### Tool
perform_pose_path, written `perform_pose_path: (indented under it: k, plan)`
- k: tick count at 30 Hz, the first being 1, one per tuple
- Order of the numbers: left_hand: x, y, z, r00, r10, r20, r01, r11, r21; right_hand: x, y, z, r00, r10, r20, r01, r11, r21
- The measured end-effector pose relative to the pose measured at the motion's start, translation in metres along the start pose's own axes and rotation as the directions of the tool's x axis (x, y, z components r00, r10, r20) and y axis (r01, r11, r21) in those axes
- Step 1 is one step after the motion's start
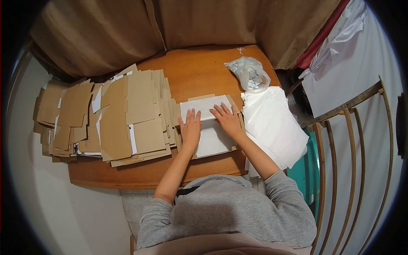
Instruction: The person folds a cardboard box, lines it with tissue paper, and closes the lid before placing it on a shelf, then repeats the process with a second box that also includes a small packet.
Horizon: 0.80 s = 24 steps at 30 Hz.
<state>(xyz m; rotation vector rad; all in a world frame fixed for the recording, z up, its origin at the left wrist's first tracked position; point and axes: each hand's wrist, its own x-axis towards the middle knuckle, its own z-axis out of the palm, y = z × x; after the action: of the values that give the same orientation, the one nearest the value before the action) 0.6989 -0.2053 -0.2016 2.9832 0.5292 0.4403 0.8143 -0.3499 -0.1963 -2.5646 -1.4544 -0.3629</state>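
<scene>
A flat cardboard box blank point(201, 97) lies unfolded in front of me, with a white paper sheet point(214, 138) spread over its middle. My left hand point(191, 127) rests palm down on the sheet's left side, fingers stretched out. On the upper right part of the sheet lies my right hand point(227, 121), its fingers spread. Neither hand grips anything. A crease or fold runs across the paper between the hands. The blank's flaps show around the sheet, partly covered by my hands and forearms.
Tall piles of flat cardboard blanks point(114, 119) with white sheets among them stand at the left of the wooden table point(195, 63). A stack of white paper point(274, 127) lies at the right, below a clear plastic bag point(250, 74) of silvery pieces. A wooden rack point(352, 144) stands further right.
</scene>
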Motion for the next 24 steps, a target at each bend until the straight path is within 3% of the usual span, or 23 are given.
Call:
perform_pose_path:
  k: [3,8,14,21,24]
  plan:
    - [0.004,-0.008,0.013,0.998,0.065,-0.022,-0.065,0.998,-0.007,0.0,0.0,0.007,1.0,0.002,-0.014,-0.001,0.997,0.076]
    - [0.007,-0.01,0.012,0.998,0.05,0.049,-0.045,0.995,-0.094,0.003,0.003,0.015,0.992,0.018,-0.125,0.01,0.975,0.221]
    - [0.004,-0.008,0.015,0.999,0.03,-0.009,-0.031,0.995,-0.093,0.002,-0.001,0.016,0.967,0.038,-0.252,0.015,0.979,0.204]
    - [0.007,-0.008,0.015,1.0,0.007,-0.017,-0.009,0.993,-0.114,0.001,-0.003,0.019,0.974,0.056,-0.219,-0.009,0.977,0.212]
    - [0.009,-0.006,0.011,0.999,0.003,0.038,0.001,0.994,-0.113,0.004,0.001,0.012,0.991,0.053,-0.121,-0.032,0.985,0.17]
